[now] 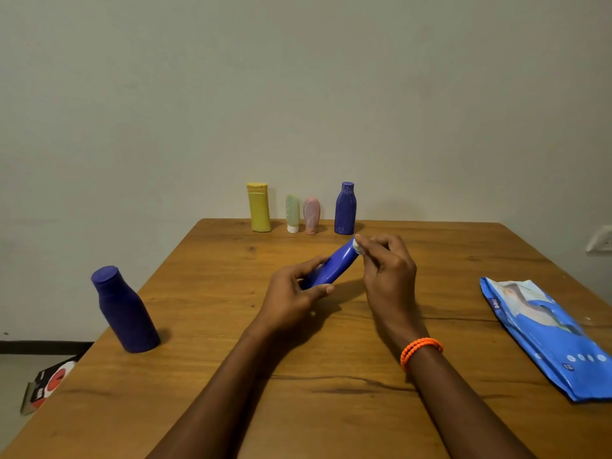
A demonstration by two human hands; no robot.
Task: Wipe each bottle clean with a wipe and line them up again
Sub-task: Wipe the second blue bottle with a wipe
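Head cam: my left hand (298, 289) grips the blue bottle (334, 265) low over the table (331, 376) middle, right hand (385, 270) pinching a wipe (357, 245) at its far end. Best bet, I reckon: rotate it slowly, wipe end to end, then stand it along the far edge.

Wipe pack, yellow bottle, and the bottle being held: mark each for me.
wipe pack (549, 336): head view, middle of the blue wrapper's top face.
yellow bottle (259, 210): head view, middle of its body, below the cap.
held blue bottle (334, 265): head view, bare body between the two hands.
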